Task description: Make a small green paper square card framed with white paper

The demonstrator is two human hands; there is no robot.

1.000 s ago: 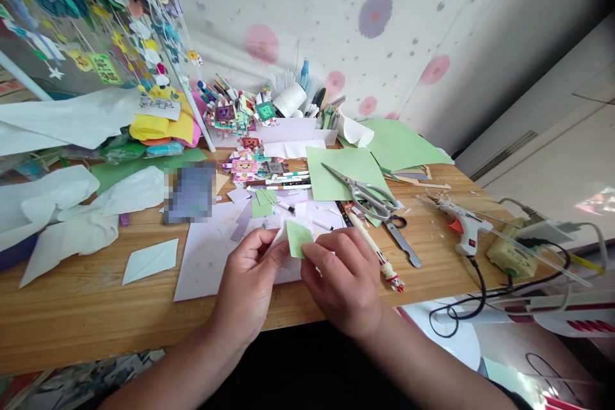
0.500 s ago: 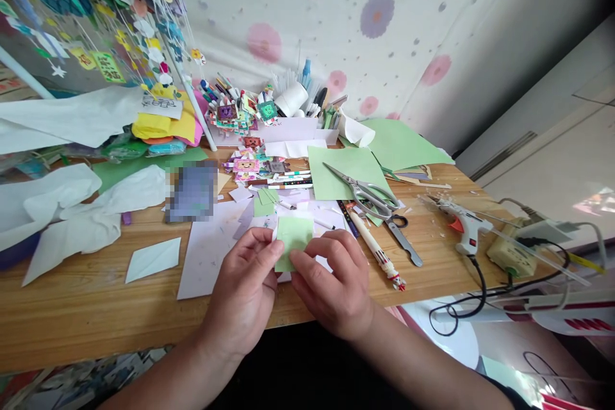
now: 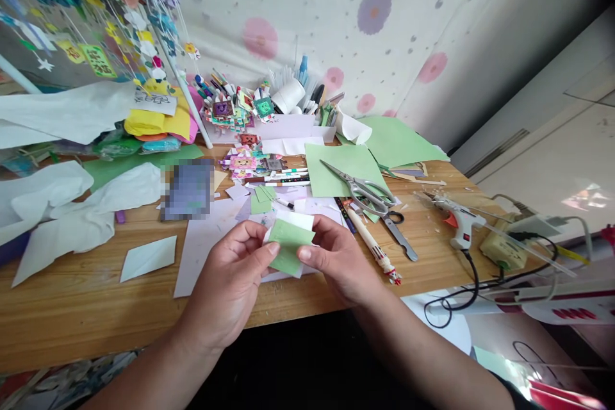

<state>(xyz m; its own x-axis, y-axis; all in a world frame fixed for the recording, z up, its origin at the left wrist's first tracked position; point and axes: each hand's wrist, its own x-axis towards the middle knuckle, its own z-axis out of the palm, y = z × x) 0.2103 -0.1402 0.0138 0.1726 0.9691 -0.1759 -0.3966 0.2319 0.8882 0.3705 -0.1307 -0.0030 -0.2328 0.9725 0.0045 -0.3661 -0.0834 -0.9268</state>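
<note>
A small green paper piece (image 3: 289, 245) lies over a white paper piece (image 3: 303, 223), turned at an angle to it, above the table's front part. My left hand (image 3: 235, 275) pinches the pieces at their left edge, thumb on the green one. At the right edge my right hand (image 3: 339, 262) grips the papers, its thumb on the front and its fingers hidden behind. Below and behind them lies a large white sheet (image 3: 196, 250) on the wooden table.
Scissors (image 3: 365, 192) rest on a green sheet (image 3: 319, 170). Right of the hands lie a thick pen (image 3: 372, 240) and a glue gun (image 3: 464, 227) with a cable. Pens and paper figures stand behind; a folded white paper (image 3: 148, 259) lies left.
The green piece has tilted against the white one, which shows more above it. My right hand has shifted from the green paper's front to its right edge. The view has shifted slightly.
</note>
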